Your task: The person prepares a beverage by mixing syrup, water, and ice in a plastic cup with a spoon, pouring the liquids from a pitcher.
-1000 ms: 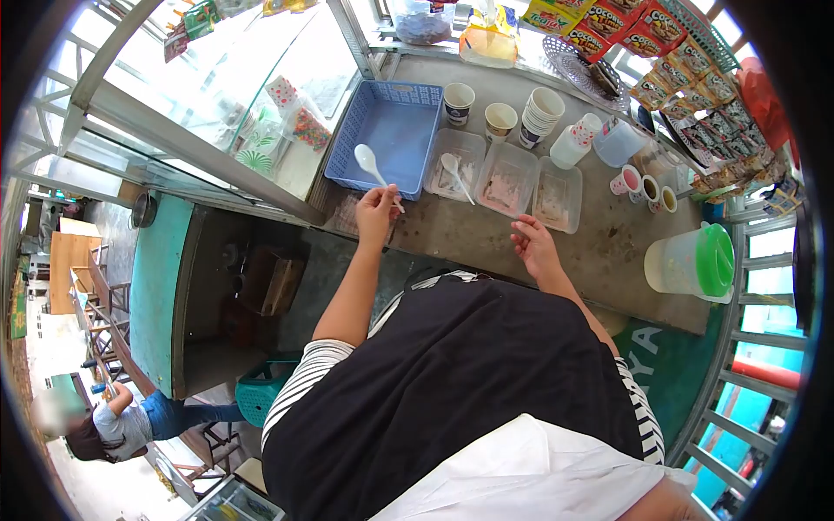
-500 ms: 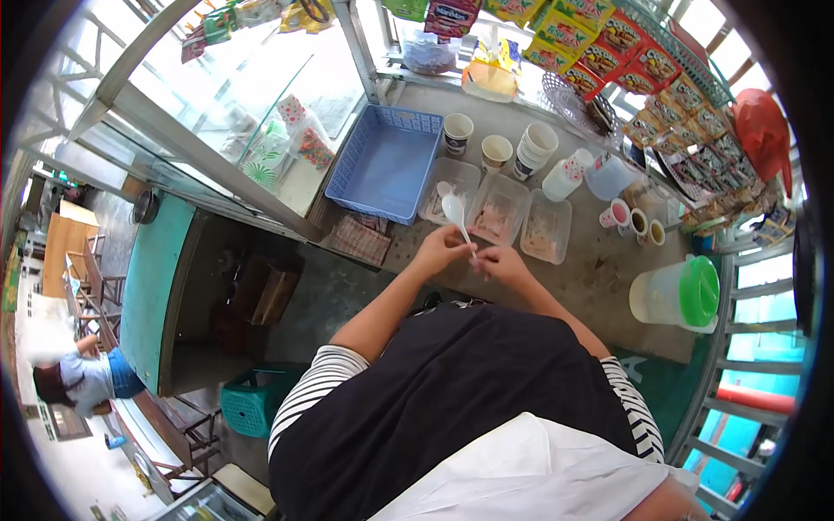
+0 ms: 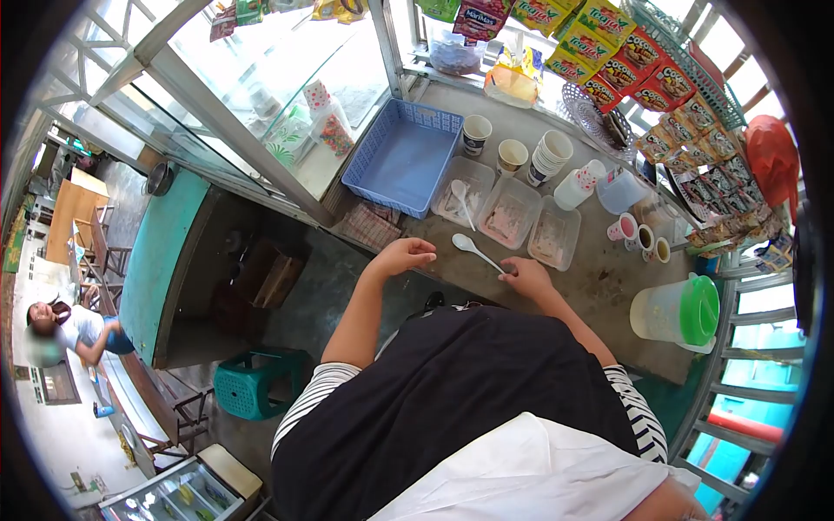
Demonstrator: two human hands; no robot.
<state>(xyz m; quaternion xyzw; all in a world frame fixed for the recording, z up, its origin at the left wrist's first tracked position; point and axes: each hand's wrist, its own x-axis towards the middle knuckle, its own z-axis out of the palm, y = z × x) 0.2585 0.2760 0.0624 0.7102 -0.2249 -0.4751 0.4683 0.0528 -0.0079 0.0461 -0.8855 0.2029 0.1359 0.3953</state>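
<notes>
White spoon [image 3: 466, 245] is in our right hand [image 3: 526, 280] alone now: thumb and fingers pinch the end of its handle, and the bowl points away from that hand, to the left and slightly forward. A second ago our left hand [image 3: 403, 258] had it over the blue basket [image 3: 407, 161]; half a second ago both hands met at the handle. Since then they have parted, so the spoon has changed sides and our left hand carries nothing that we can see. Its fingers are loosely bent, thumb near the forefinger, well apart from the right hand.

Just beyond the spoon's bowl, between our hands and farther out, stands the left clear container [image 3: 441, 198] with a second spoon [image 3: 466, 208] in it. The middle container [image 3: 524, 191] and the right container [image 3: 549, 259] lie forward of our right hand. The checkered cloth [image 3: 372, 227] is near our left hand, on its outer side. We cannot tell whether the held spoon touches the counter [image 3: 599, 317] beneath.
</notes>
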